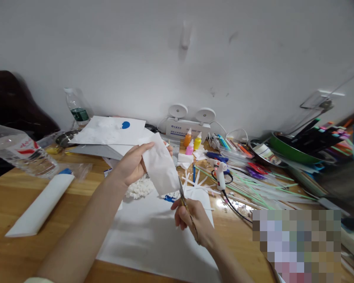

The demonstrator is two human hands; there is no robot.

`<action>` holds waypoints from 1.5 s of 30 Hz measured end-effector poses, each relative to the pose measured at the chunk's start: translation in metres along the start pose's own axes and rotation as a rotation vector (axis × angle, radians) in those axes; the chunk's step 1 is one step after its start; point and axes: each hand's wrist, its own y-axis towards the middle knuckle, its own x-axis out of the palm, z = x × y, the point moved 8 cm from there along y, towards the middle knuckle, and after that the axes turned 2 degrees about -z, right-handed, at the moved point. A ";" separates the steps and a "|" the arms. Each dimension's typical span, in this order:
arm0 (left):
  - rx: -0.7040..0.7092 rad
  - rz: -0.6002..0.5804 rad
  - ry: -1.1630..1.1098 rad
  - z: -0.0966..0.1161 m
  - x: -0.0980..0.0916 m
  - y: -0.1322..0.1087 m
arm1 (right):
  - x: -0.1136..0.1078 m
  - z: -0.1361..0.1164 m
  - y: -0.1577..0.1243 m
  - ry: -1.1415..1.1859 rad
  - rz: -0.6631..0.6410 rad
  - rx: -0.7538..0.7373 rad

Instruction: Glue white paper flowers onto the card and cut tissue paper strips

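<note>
My left hand (pixel 135 163) grips a strip of white paper (pixel 161 165) near its upper end, holding it raised over the table. In my right hand (pixel 194 220) is a pair of scissors (pixel 182 193), blades pointing up at the paper's lower right edge. Whether the blades have cut into it I cannot tell. Below both hands lies a large white sheet (pixel 153 239). A clump of white crumpled bits (pixel 140 188) rests at its far edge, partly behind my left hand and the strip.
A rolled white paper (pixel 43 206) and a large water bottle (pixel 20 149) are at left. Small paint bottles (pixel 189 147) stand by the wall. To the right are a glue gun (pixel 220 175), scattered green sticks (pixel 250 188) and a green pan (pixel 295 151).
</note>
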 end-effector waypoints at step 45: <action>0.073 0.040 0.035 0.001 0.002 -0.002 | 0.007 0.001 -0.003 0.027 -0.045 -0.005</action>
